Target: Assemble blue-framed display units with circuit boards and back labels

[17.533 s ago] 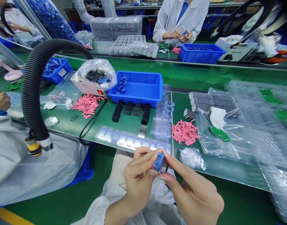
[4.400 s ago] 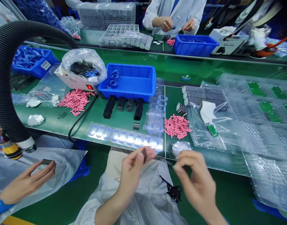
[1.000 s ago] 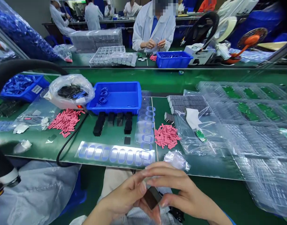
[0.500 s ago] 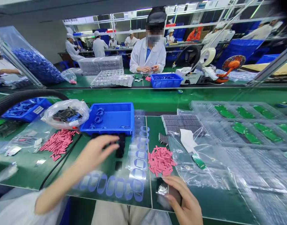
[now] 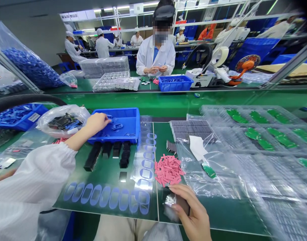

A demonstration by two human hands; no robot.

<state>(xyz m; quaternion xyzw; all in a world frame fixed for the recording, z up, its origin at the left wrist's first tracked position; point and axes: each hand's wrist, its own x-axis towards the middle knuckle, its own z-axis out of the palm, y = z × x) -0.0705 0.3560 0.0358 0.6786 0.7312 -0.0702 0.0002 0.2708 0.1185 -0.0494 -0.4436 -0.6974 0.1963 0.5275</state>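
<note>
My left hand (image 5: 99, 122) reaches into the blue bin (image 5: 118, 139), its fingers pinched on a small blue plastic frame (image 5: 108, 117) that they partly cover. More loose blue plastic frames (image 5: 117, 126) lie on the bin floor. At the front edge of the table, my right hand (image 5: 193, 211) is closed on a dark flat block (image 5: 183, 204) with a shiny, blurred end. Just beyond that hand sits a pile of pink strips (image 5: 169, 170). Rows of oval film pieces (image 5: 105, 196) lie to its left.
Black stacked parts (image 5: 92, 156) stand before the bin, near a small square plate (image 5: 122, 176). A bag of dark parts (image 5: 64, 122) sits left. Rightward are grey stacked strips (image 5: 192, 130), a green circuit board (image 5: 208, 170) and clear trays (image 5: 256, 157). A co-worker (image 5: 156, 55) sits opposite.
My left hand has moved up and away from me, from above the black parts into the blue bin. The right hand keeps its hold on the dark block. The view has shifted slightly.
</note>
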